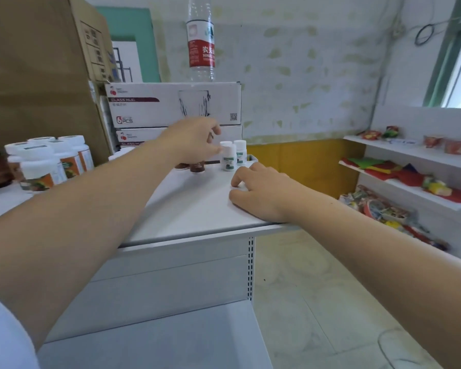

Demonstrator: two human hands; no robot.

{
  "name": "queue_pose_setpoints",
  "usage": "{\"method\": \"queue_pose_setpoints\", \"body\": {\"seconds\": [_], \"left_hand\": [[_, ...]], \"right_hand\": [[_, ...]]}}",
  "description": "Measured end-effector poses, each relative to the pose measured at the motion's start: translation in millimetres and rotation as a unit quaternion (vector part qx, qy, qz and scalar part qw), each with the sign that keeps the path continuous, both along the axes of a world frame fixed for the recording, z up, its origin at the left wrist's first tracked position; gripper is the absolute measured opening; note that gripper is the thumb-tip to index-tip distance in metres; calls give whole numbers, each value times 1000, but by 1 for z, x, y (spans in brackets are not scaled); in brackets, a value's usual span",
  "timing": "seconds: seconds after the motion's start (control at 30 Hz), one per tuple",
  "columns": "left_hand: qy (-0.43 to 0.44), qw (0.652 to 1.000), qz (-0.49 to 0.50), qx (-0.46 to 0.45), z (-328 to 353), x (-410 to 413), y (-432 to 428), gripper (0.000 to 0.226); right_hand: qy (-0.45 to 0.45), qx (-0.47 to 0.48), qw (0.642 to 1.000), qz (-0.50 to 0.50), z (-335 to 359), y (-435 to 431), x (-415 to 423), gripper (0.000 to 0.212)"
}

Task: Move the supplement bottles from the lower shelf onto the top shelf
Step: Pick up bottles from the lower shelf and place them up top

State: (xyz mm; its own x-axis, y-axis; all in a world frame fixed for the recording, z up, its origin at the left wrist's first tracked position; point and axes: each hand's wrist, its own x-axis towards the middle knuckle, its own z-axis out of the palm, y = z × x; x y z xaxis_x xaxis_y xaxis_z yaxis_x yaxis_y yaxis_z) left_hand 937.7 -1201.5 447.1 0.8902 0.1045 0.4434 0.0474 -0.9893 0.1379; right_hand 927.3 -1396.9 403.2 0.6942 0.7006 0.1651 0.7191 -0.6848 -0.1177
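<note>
I see the left hand (194,141) stretched over the top shelf (192,209), its fingers loosely bent and apart. Two brown supplement bottles (197,167) stand just under its palm, their tops hidden behind it, so I cannot tell if it holds one. Two small white bottles (229,158) stand just beside its thumb, on the right. The right hand (258,191) rests on the shelf, nearer to me, holding nothing. Bigger white bottles (48,161) stand far left of the left arm.
</note>
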Motion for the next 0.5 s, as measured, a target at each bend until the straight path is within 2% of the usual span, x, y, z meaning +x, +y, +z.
{"method": "queue_pose_setpoints", "body": {"seconds": [0.1, 0.23, 0.5], "left_hand": [[66, 995, 13, 75, 14, -42, 11, 23], [123, 986, 34, 110, 16, -126, 41, 16], [101, 972, 177, 121, -1, -361, 143, 19]], "right_hand": [[-14, -23, 1000, 2, 7, 0, -8, 39], [-90, -76, 993, -15, 21, 12, -34, 39], [-119, 8, 990, 71, 34, 102, -174, 30]]}}
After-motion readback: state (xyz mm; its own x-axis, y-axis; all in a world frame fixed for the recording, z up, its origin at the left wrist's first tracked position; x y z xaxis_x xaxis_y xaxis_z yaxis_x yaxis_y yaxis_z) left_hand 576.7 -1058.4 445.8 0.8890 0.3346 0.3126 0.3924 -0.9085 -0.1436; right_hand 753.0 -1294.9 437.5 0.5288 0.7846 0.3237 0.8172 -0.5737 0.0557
